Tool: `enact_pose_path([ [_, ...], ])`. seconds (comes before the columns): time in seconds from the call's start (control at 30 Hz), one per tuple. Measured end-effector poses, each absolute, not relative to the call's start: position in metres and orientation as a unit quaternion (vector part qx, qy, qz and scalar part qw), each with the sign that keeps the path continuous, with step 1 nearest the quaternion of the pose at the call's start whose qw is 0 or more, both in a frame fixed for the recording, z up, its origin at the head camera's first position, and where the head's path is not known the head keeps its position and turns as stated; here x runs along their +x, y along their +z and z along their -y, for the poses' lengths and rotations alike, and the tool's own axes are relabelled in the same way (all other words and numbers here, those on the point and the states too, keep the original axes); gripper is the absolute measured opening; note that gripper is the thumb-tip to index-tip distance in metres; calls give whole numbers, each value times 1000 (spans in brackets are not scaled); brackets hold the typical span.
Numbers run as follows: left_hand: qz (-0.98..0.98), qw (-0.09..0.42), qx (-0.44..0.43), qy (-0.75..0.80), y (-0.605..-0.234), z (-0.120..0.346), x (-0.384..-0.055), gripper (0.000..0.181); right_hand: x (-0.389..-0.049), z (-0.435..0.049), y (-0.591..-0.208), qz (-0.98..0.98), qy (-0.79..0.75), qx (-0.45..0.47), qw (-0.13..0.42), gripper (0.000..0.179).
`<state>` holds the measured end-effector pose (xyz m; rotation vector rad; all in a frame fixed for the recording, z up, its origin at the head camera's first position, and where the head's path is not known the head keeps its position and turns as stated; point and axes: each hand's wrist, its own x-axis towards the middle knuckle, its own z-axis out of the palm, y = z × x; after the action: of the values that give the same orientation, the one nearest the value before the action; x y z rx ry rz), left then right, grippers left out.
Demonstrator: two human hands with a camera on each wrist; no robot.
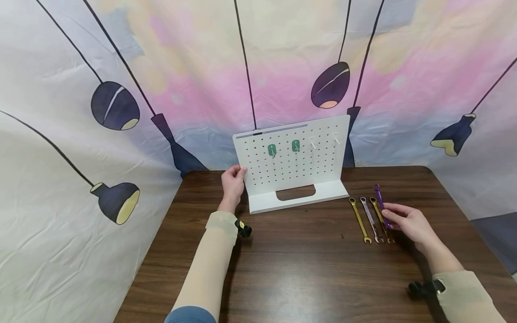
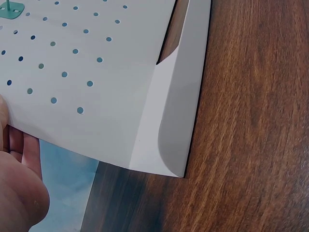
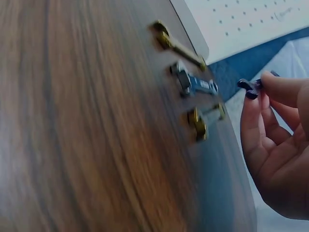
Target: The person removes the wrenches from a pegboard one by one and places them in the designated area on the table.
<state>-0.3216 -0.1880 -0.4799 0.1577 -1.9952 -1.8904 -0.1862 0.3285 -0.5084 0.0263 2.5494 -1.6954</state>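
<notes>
A white metal pegboard (image 1: 258,172) stands on its folded base, with two green hooks (image 1: 296,146) and two white hooks (image 1: 337,141) on its face. My left hand (image 1: 233,184) grips the board's left edge, thumb in front and fingers behind, as the left wrist view also shows. At the right, a purple combination wrench (image 1: 378,197) is pinched between the thumb and fingers of my right hand (image 1: 409,224), above the table. Beside it lie a gold wrench (image 1: 359,220), a silver wrench (image 1: 370,219) and a second gold wrench (image 1: 378,215), roughly parallel, ring ends away from me.
The dark wooden table (image 1: 291,260) carries everything. A painted cloth backdrop (image 1: 194,67) hangs right behind its far edge. The base of the pegboard has an oblong cutout showing the wood, and its right corner comes near the first gold wrench.
</notes>
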Motion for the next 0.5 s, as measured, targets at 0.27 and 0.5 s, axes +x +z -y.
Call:
enact_pose_path([
  [0.27,706,196,53,-679,-481,187,-323,14,-181,-343,-512,-861,-506,20,51,58],
  [0.5,708,194,57,-677,-479,187,-321,14,-180,-352,-517,-876,-480,7,53,54],
])
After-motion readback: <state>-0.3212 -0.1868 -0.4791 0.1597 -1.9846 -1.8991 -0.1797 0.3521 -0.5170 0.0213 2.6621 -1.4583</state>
